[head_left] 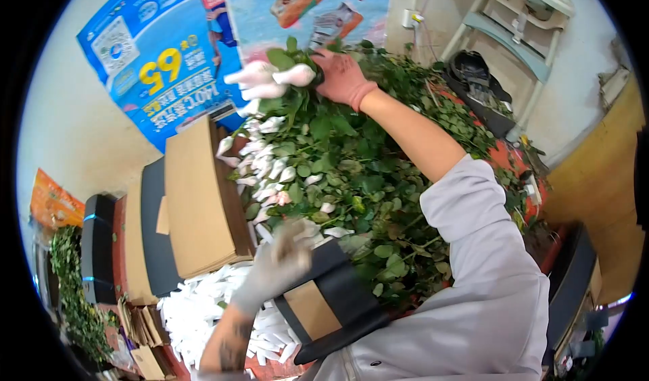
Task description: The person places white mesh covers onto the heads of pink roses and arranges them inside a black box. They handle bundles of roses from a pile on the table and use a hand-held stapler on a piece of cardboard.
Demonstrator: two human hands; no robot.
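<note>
My right hand point(343, 82), in a pink glove, is raised at the top and closed on several roses point(262, 78) with pale, white-covered buds. Their heads point left, and leaves hide part of the grip. My left hand point(278, 267), in a pale glove, is smeared by motion beside a black sheet point(345, 288) with a brown cardboard piece point(312, 306) on it. Its fingers cannot be made out. Between and beyond my hands lies a large heap of leafy rose stems point(358, 154), with more pale buds point(263, 161) along its left side.
Loose white sleeves point(203, 306) are piled at lower left. Behind them stand brown cardboard sheets point(199, 202) and a black sheet point(157, 225). Posters point(155, 63) cover the wall. A high chair point(507, 29) and a dark shoe-like item point(476, 87) are at upper right.
</note>
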